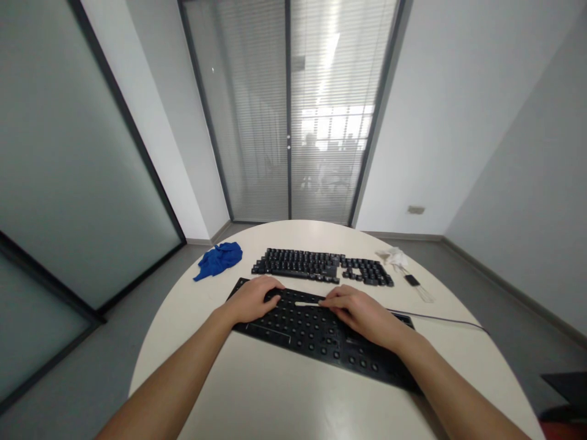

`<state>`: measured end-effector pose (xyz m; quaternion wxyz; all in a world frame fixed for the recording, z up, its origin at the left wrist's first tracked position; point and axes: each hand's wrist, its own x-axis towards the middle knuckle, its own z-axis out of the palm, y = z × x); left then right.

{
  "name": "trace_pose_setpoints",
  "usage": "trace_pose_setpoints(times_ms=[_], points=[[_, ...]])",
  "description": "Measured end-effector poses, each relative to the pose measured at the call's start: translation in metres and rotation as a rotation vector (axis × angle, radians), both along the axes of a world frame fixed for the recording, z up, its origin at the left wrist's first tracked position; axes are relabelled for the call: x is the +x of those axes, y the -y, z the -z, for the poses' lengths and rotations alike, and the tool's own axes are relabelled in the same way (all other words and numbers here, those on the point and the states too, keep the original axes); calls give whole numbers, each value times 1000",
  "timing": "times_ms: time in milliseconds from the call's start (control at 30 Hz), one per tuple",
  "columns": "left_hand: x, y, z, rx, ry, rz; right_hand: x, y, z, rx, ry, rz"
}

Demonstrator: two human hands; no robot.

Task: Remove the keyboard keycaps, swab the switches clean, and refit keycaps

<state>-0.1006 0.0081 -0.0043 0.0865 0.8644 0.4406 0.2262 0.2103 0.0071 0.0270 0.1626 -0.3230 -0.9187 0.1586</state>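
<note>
**A White Swab Over a Bumpy Black Keyboard**

The keyboard was the middle of the clock, with 12 at the far side. It was a long, flat, black board, set at a slant on the round table, which was smooth, cream and a bit shiny. Rows of small bumps covered much of the board.

The right hand pinched the thin, straight white swab between its thumb and fingers. The swab's tip pointed to 9 o'clock, over the bumps. I could not tell if it touched them. The left hand lay on the board at 10 o'clock, its fingers by the far edge and its thumb apart. I could not tell if it gripped.

At 12 o'clock, black keys sat in rows like little blocks. Farther out at 10 was a soft, crumpled blue cloth. Between 1 and 2 lay a wrinkly white tissue. A thin, dark cord ran toward 3.
</note>
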Motion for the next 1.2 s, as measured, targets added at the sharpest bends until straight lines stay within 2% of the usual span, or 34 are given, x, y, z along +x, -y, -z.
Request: trace_pose_setpoints(times_ms=[867,1200], points=[[0,-1,4,-5,2,-4,1,2,0,-8,-29,76],[-2,-1,3,-11,1,0,-6,5,-4,-23,-31,-25]])
